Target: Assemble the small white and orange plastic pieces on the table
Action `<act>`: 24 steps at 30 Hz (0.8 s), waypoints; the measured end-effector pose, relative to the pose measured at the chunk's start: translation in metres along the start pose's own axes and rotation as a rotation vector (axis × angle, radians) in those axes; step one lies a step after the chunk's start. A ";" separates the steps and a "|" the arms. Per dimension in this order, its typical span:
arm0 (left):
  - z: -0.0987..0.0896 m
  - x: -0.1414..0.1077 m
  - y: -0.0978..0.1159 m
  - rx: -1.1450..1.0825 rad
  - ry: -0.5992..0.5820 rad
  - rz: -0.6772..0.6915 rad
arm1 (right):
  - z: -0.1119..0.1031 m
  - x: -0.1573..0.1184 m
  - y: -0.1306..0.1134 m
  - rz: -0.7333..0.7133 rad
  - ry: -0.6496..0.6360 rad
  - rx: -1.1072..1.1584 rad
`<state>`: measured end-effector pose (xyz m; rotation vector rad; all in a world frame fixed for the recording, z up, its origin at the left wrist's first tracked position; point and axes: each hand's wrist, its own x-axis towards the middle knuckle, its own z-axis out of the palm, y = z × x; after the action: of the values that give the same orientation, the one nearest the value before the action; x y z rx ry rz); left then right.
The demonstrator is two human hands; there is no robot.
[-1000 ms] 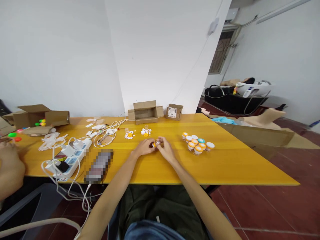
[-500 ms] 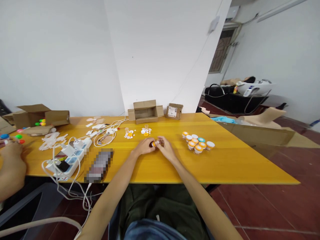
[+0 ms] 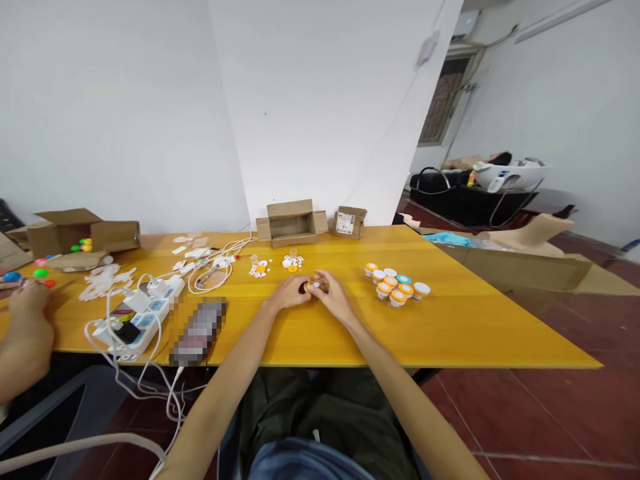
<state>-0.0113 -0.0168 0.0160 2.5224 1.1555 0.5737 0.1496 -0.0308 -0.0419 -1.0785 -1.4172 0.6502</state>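
Above the middle of the table, my left hand [image 3: 291,293] is closed around a small orange-and-white jar [image 3: 307,287], mostly covered by the fingers. My right hand [image 3: 332,298] meets it from the other side, thumb and fingertips bent around a small white piece [image 3: 315,285] at the jar. Whether that piece is part of the jar is too small to tell. Beyond the hands lie loose white and orange parts [image 3: 260,269], with more white parts [image 3: 292,262] and a clear cup beside them. To the right stand several lidded jars [image 3: 397,293], with orange, white and teal tops.
An open cardboard box [image 3: 291,230] and a smaller carton [image 3: 349,222] stand against the wall. Leftward are a phone [image 3: 199,331], a power strip [image 3: 155,313] with tangled cables, and clear plastic pieces [image 3: 106,281]. Another person's hand [image 3: 27,300] is at far left, near coloured balls.
My right fingers have shifted slightly around the jar, while my left hand keeps its place. At far left, the other person's hand has moved a little and a blue ball now shows beside it.
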 end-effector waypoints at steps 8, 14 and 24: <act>0.000 -0.001 0.001 -0.018 0.017 -0.005 | -0.002 0.000 0.003 0.005 -0.010 -0.028; -0.001 0.001 0.000 -0.037 0.002 0.001 | 0.001 -0.002 0.000 -0.048 -0.030 0.002; -0.001 0.000 0.002 -0.032 0.002 -0.008 | -0.003 -0.001 0.002 -0.007 -0.007 -0.068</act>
<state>-0.0111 -0.0178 0.0178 2.4900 1.1479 0.5878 0.1529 -0.0313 -0.0431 -1.1250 -1.4581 0.6048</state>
